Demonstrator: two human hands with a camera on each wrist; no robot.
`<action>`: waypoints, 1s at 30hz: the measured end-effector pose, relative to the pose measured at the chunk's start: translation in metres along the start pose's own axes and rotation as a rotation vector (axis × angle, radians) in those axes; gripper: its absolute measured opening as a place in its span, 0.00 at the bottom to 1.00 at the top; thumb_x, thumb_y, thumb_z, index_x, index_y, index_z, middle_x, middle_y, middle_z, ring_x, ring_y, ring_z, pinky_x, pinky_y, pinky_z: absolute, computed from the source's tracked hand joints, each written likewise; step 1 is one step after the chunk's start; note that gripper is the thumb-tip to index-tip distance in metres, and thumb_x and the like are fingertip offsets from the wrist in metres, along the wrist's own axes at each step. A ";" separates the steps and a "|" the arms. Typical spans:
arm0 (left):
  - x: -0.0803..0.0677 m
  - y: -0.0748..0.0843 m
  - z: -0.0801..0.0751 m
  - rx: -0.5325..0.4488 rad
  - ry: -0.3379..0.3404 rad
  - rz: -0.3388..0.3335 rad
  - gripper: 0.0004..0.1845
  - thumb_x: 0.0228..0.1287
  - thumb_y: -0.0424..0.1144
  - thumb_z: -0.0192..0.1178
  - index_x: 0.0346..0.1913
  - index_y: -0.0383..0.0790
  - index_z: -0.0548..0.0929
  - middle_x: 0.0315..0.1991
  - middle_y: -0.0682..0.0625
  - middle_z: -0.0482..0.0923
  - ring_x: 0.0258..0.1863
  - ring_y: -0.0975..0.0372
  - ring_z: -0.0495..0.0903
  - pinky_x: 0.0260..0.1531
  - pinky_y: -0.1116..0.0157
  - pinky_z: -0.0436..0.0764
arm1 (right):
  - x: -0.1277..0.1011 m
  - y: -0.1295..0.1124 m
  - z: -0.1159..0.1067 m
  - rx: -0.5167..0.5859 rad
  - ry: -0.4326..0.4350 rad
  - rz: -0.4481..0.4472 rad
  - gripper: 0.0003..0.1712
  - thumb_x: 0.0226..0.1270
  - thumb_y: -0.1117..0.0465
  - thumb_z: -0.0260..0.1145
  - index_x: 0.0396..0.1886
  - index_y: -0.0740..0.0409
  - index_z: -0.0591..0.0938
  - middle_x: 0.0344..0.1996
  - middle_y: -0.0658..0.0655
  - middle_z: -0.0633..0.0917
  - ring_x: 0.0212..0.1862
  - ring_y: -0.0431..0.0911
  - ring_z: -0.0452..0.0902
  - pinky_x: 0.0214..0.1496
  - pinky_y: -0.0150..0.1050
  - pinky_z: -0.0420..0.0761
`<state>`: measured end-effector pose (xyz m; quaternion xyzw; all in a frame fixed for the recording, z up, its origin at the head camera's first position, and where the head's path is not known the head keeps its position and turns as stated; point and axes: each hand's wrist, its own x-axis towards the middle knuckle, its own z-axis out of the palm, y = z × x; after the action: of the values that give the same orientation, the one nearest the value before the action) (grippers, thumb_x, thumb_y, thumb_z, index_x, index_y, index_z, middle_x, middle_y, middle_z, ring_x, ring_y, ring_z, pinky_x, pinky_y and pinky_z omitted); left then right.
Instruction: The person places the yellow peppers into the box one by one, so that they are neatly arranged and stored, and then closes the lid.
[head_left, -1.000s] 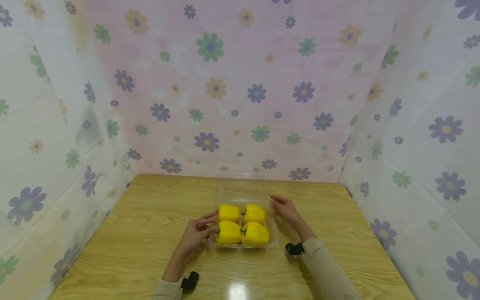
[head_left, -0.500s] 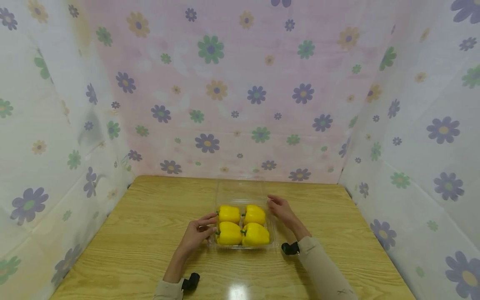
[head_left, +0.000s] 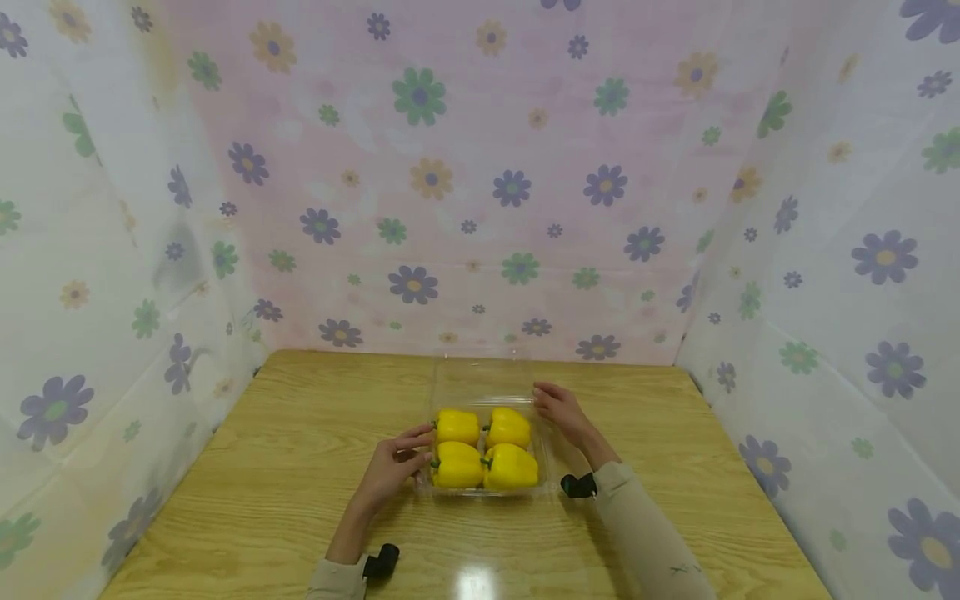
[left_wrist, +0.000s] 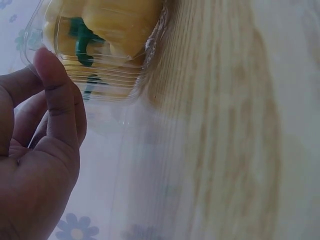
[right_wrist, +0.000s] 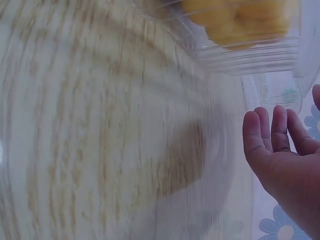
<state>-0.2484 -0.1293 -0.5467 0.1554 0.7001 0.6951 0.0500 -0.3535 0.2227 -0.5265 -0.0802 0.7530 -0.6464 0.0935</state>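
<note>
Several yellow bell peppers (head_left: pixel 511 468) with green stems lie in two rows inside a clear plastic clamshell container (head_left: pixel 545 477). Its transparent lid (head_left: pixel 480 382) is raised and folded back toward the wall. At the container's left side, my left hand (head_left: pixel 384 473) pinches the rim between thumb and fingers; the left wrist view shows the thumb (left_wrist: pixel 51 75) on the rim's corner. My right hand (head_left: pixel 567 414) is by the right side, near the hinge between tray and lid. In the right wrist view its fingers (right_wrist: pixel 252 131) are loosely extended and stand apart from the container.
A wood-grain table (head_left: pixel 285 467) carries the container. Flower-patterned cloth walls (head_left: pixel 480 208) enclose it at the back and both sides. A small black device sits at each wrist, the left one (head_left: pixel 382 563) and the right one (head_left: pixel 579 485).
My right hand has moved slightly left and away from me, toward the lid. My left hand, the peppers and the container stay in place.
</note>
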 end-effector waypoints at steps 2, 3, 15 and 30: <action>0.000 0.001 0.000 -0.004 -0.004 0.008 0.21 0.71 0.31 0.63 0.62 0.21 0.78 0.74 0.34 0.65 0.39 0.61 0.81 0.26 0.71 0.82 | 0.001 0.000 -0.001 0.004 0.008 -0.003 0.32 0.85 0.58 0.50 0.76 0.74 0.60 0.73 0.76 0.63 0.70 0.69 0.65 0.71 0.57 0.71; -0.001 0.001 0.000 -0.004 -0.007 0.013 0.21 0.71 0.31 0.63 0.62 0.21 0.78 0.74 0.33 0.65 0.38 0.61 0.81 0.26 0.71 0.82 | 0.002 0.000 -0.002 0.006 0.015 -0.002 0.31 0.85 0.57 0.51 0.76 0.74 0.60 0.73 0.76 0.64 0.70 0.68 0.66 0.70 0.56 0.73; -0.001 -0.001 0.002 0.018 0.012 0.047 0.19 0.71 0.30 0.62 0.60 0.21 0.79 0.72 0.30 0.66 0.38 0.60 0.81 0.26 0.71 0.82 | 0.011 -0.012 -0.003 0.022 0.083 -0.068 0.26 0.84 0.62 0.51 0.67 0.81 0.66 0.64 0.79 0.69 0.62 0.68 0.72 0.68 0.54 0.76; 0.002 0.003 0.003 0.025 0.027 0.029 0.19 0.71 0.28 0.62 0.61 0.20 0.78 0.72 0.30 0.66 0.34 0.62 0.79 0.25 0.71 0.79 | 0.011 -0.018 -0.001 -0.028 0.182 -0.201 0.13 0.75 0.69 0.62 0.50 0.76 0.76 0.41 0.63 0.81 0.44 0.54 0.83 0.57 0.53 0.84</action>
<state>-0.2486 -0.1261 -0.5432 0.1567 0.7070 0.6890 0.0285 -0.3646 0.2180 -0.5093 -0.0976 0.7553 -0.6467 -0.0416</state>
